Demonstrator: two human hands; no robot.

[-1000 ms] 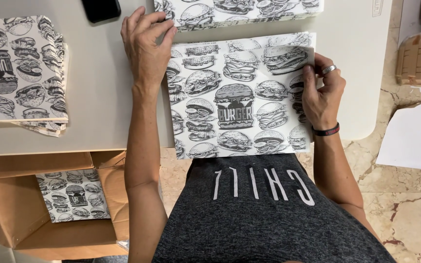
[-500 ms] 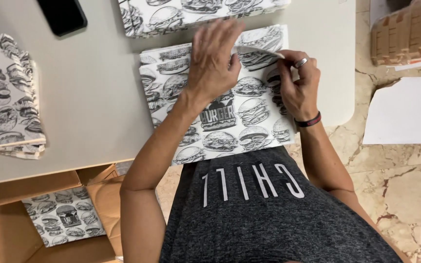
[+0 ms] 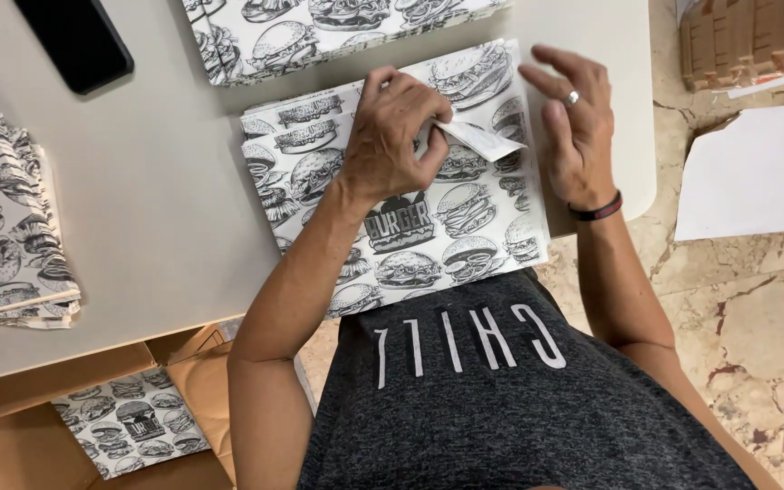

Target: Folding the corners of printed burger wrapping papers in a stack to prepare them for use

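Observation:
A flat paper bag (image 3: 465,231) printed with black-and-white burgers lies on the pale table (image 3: 165,209) in front of me, its near edge hanging over the table's front. My left hand (image 3: 396,136) rests on the bag's upper middle and pinches a small folded white flap (image 3: 483,141) of paper. My right hand (image 3: 573,122) hovers just right of that flap with fingers spread and nothing in it; it wears a ring and a dark wristband.
More printed bags lie in a stack (image 3: 6,227) at the table's left and a row (image 3: 338,27) at the back. A black phone (image 3: 74,41) lies top left. A cardboard box (image 3: 93,426) holding a printed bag sits below left. White sheets (image 3: 755,172) lie on the stone floor.
My left hand moved from the bag's left side onto its middle and took hold of the white flap. My right hand let go of the bag's right edge and lifted open.

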